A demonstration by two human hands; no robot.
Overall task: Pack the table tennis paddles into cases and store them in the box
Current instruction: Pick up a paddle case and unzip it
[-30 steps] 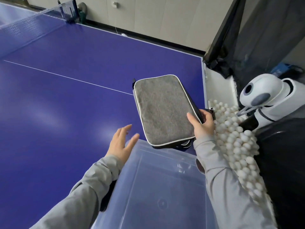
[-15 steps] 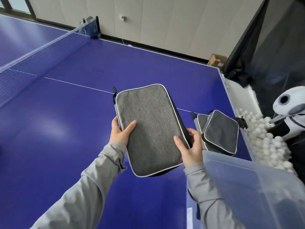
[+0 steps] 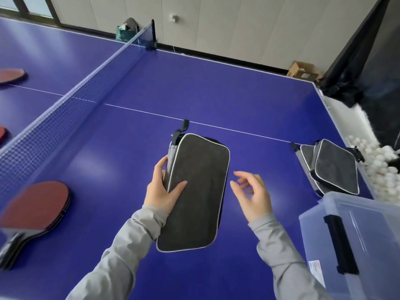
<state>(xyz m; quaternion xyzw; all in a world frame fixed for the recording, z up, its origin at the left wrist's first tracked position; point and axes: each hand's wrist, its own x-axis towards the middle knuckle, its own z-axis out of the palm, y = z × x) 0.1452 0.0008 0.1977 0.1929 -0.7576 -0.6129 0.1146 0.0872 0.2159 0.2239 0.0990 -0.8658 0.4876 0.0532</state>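
1. Head view: a blue tabletop [image 3: 238, 87] fills most of the scene, with a thin white line running across it and a net [image 3: 71, 98] stretching from the near left to a post at the far edge.
2. Beyond the tabletop stands a pale panelled wall with a dark skirting; a cardboard box [image 3: 302, 70] sits on the floor by it, and a black curtain [image 3: 357, 61] hangs at the far right.
3. The left hand [image 3: 162, 191] holds a grey case [image 3: 194, 191] by its left edge, thumb on the top face, fingers curled round the side; the case is tilted over the middle of the tabletop, its zipper tab pointing far.
4. The right hand [image 3: 252, 195] hovers just right of the case, apart from it, its grip loose and holding nothing.
5. A stack of red paddles [image 3: 36, 208] lies at the near left, on the near side of the net; two more red paddles show at the left edge beyond the net.
6. Two more cases [image 3: 331, 167] lie overlapping at the right edge of the tabletop, just beyond a clear plastic box [image 3: 313, 224] with a black latch.
7. White balls [image 3: 381, 167] are heaped to the right of the tabletop.
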